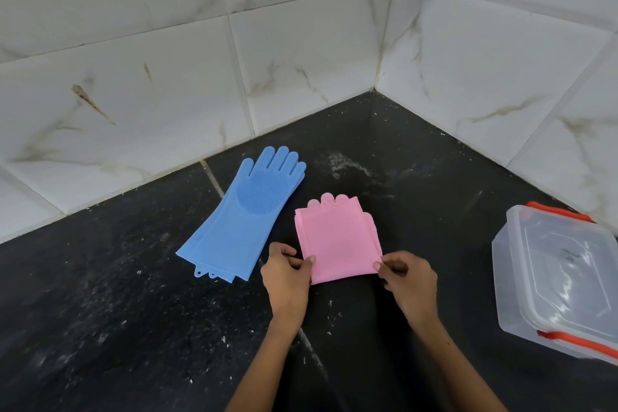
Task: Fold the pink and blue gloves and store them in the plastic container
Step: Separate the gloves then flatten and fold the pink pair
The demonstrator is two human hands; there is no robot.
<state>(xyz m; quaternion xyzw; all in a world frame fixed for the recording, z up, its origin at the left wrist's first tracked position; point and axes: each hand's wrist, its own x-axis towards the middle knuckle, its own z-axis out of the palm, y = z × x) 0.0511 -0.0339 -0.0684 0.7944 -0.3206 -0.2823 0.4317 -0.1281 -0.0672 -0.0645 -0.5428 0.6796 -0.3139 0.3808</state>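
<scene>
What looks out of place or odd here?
Nothing major. The clear plastic container has its lid on. The black stone counter is speckled with white flecks. A brown streak marks the white wall tile.

The dark speckled bench (100, 328) carries flat blue gloves (240, 214) beyond the left hand (287, 273), folded pink gloves (337, 241) between both hands, and a lidded plastic container (558, 278) right of the right hand (406, 278).
</scene>
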